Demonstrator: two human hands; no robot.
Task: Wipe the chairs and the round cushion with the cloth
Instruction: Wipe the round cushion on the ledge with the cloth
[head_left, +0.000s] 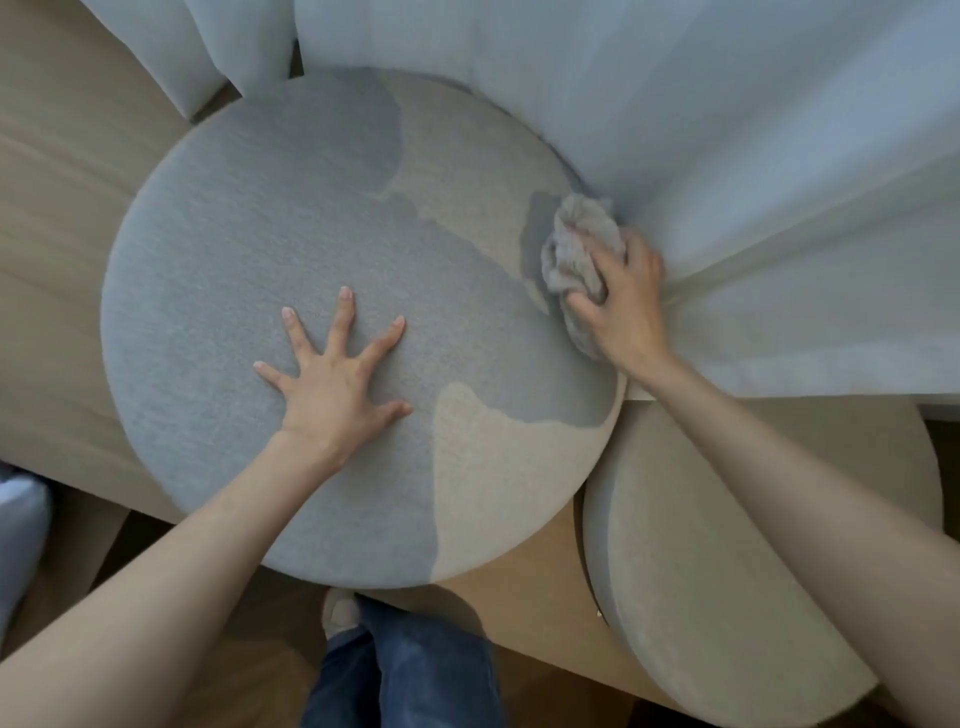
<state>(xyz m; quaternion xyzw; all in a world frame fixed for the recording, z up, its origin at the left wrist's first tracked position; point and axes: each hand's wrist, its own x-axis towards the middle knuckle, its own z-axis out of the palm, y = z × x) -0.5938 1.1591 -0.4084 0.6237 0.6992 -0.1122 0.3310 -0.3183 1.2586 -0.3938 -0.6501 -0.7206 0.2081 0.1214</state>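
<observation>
A large round grey cushion (260, 218) fills the middle of the head view, lying on a light wooden surface (57, 249). My left hand (337, 374) rests flat on it with fingers spread, holding nothing. At the cushion's right edge my right hand (623, 306) grips a crumpled grey-beige cloth (576, 244) pressed against the fabric, close to the curtain. Patches of sunlight turn parts of the cushion beige.
White curtains (727, 156) hang along the far and right side, touching the cushion's edge. A second round beige cushion (727, 571) lies at the lower right, partly under my right forearm. My legs in blue jeans (410, 670) stand below the wooden edge.
</observation>
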